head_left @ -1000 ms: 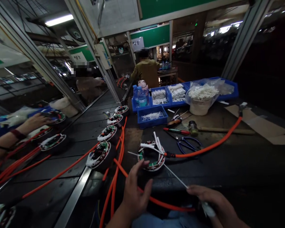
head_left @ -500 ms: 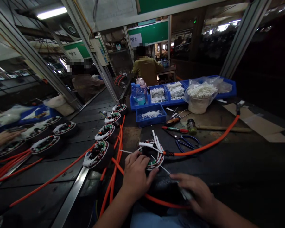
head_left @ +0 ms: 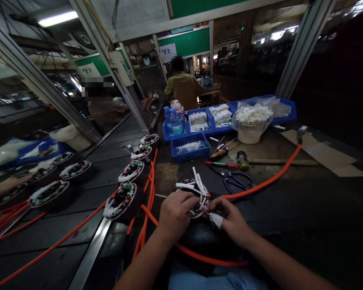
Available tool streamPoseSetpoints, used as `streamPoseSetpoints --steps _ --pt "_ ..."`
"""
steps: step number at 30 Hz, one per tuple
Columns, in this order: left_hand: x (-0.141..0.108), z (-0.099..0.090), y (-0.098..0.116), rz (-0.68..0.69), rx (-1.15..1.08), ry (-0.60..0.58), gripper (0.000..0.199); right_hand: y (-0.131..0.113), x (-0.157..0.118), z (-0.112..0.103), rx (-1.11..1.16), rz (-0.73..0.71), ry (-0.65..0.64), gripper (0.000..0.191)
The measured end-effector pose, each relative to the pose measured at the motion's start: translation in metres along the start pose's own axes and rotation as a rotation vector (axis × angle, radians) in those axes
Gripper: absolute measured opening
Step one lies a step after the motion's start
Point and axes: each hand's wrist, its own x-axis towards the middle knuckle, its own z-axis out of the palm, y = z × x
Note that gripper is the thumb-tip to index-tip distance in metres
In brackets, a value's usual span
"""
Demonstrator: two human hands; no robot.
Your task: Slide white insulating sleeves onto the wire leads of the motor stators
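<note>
A ring-shaped motor stator [head_left: 196,212] sits in front of me, with white sleeves [head_left: 199,181] standing up from it and an orange cable [head_left: 260,186] leading off to the right. My left hand [head_left: 176,211] curls over its left side, fingers bent onto the windings and the thumb mostly hidden. At the right rim my right hand [head_left: 230,220] pinches a thin white cord, whose end between the fingertips is hard to make out. Against those fingers lies a white scrap [head_left: 216,220], perhaps cloth or tape. A thin white strand [head_left: 161,196] pokes out left of my left hand.
Several similar stators [head_left: 124,202] stand on the slatted bench at left. Behind are a blue tray of thin white strips [head_left: 190,156], blue bins [head_left: 201,129] and a bagged pail [head_left: 250,133]. Pliers [head_left: 238,182] and a hammer [head_left: 243,160] lie right. Another person's hand [head_left: 9,187] is far left.
My right hand has come up and left from below the rim to the stator, beside my left hand. The left fingers have curled in more. The view has shifted slightly.
</note>
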Motion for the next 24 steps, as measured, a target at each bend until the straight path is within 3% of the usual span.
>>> streamPoseSetpoints --steps 6,11,17,20,24 --pt "0.002 -0.001 0.005 0.225 -0.057 -0.080 0.028 0.000 0.004 0.000 -0.068 -0.045 0.036 0.019" --pt "0.001 0.000 -0.001 0.108 -0.015 0.005 0.027 0.000 0.002 0.001 -0.012 -0.018 0.006 0.019" --pt "0.002 0.000 0.005 0.240 -0.119 -0.139 0.028 0.006 0.003 0.003 -0.061 -0.064 0.063 0.019" --pt "0.000 0.000 0.012 0.113 -0.233 -0.175 0.029 0.002 0.001 0.002 -0.079 -0.069 0.042 0.016" --pt "-0.004 0.004 0.020 -0.037 -0.304 -0.093 0.016 -0.015 0.001 -0.003 -0.313 -0.076 -0.102 0.014"
